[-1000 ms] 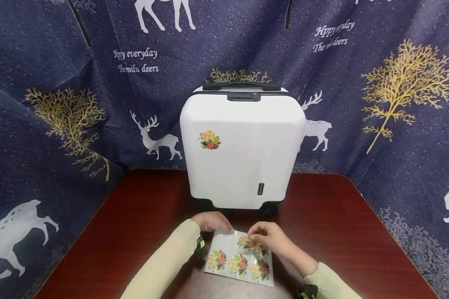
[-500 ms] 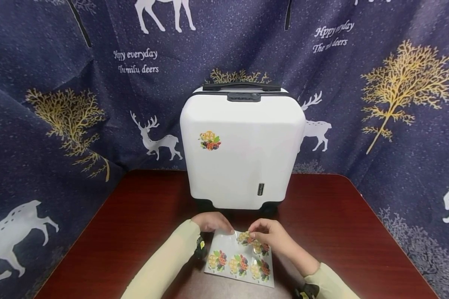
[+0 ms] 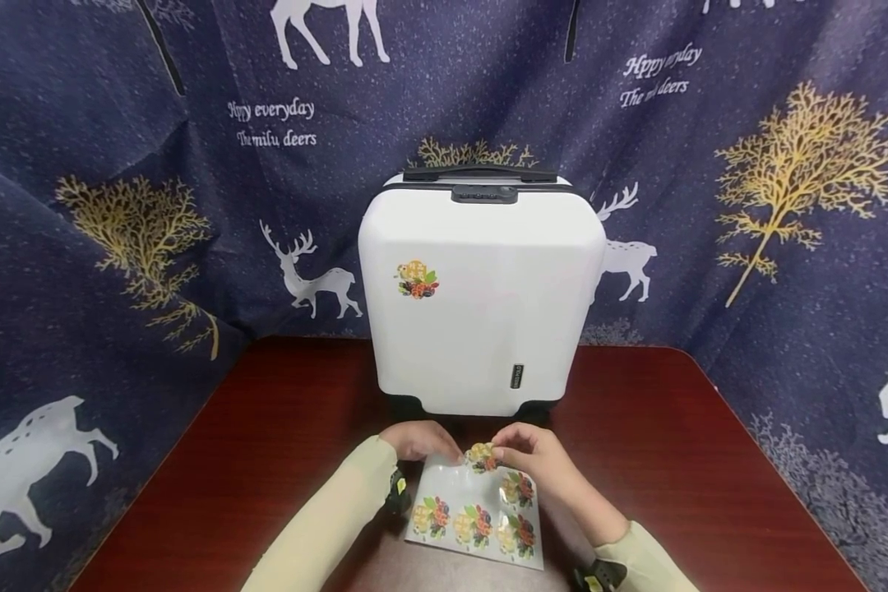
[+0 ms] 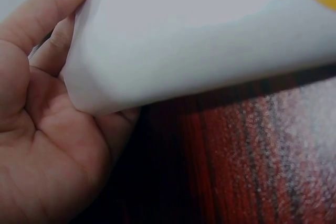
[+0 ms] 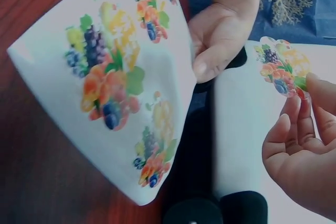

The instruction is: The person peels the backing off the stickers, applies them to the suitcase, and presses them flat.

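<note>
My left hand (image 3: 419, 440) grips the far edge of a white sticker sheet (image 3: 444, 478) above the table. In the left wrist view the thumb lies on the sheet's face (image 4: 157, 51) and other fingers are behind it. A fruit-pattern sticker (image 3: 481, 457) is pinched between thumb and fingers of my right hand (image 3: 536, 456). The right wrist view shows this sticker (image 5: 282, 69) apart from the sheet (image 5: 58, 95), its outline whole. Several fruit stickers (image 3: 474, 524) stay on the sheet. Behind the hands stands a white suitcase (image 3: 481, 329) with one similar sticker (image 3: 417, 279) on its upper left front.
The suitcase rests upright on a dark red wooden table (image 3: 636, 427), its black handle (image 3: 479, 173) on top and a small black label (image 3: 517, 376) low on the right. A blue deer-print cloth (image 3: 118, 329) hangs behind and at both sides.
The right hand has peeled the sticker up and moved it slightly away, off the sheet towards the suitcase. A sticker beneath it is now uncovered. The left hand has stayed in place.
</note>
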`<state>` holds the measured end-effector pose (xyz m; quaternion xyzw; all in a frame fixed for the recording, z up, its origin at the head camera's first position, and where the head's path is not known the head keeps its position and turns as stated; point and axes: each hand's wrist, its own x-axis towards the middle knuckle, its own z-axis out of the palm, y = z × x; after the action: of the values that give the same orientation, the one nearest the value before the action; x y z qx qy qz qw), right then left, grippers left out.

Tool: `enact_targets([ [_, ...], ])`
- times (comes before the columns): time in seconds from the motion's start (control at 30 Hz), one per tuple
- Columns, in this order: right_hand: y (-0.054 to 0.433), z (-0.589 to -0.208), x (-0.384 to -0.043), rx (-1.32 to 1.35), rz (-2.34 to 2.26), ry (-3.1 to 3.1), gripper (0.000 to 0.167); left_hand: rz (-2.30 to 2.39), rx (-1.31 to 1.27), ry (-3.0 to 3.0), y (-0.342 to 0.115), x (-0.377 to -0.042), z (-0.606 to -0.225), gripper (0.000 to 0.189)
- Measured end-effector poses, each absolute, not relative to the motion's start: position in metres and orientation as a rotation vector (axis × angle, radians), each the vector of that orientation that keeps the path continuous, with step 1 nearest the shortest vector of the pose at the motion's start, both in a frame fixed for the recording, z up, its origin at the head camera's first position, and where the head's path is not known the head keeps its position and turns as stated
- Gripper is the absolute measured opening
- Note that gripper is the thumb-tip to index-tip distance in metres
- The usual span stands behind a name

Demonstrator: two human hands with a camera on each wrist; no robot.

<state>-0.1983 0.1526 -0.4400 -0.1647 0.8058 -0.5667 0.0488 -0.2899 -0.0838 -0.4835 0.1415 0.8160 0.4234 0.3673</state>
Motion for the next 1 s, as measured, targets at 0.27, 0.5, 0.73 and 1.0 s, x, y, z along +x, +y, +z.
enact_targets([
  [0.27, 0.147, -0.431, -0.203, -0.380, -1.835, 2.454, 0.021, 1.117, 0.361, 2.088, -0.083, -0.290, -0.487, 0.027],
  [0.5, 0.141, -0.420, -0.207, -0.221, -1.924, 2.471, 0.017, 1.128, 0.333, 2.081, -0.082, -0.291, -0.487, 0.026],
  [0.73, 0.137, -0.414, -0.210, -0.197, -1.977, 2.450, 0.020, 1.147, 0.356, 2.046, -0.083, -0.290, -0.485, 0.026],
  [1.0, 0.135, -0.409, -0.213, -0.221, -2.049, 2.405, 0.021, 1.140, 0.361, 2.052, -0.083, -0.290, -0.486, 0.026],
])
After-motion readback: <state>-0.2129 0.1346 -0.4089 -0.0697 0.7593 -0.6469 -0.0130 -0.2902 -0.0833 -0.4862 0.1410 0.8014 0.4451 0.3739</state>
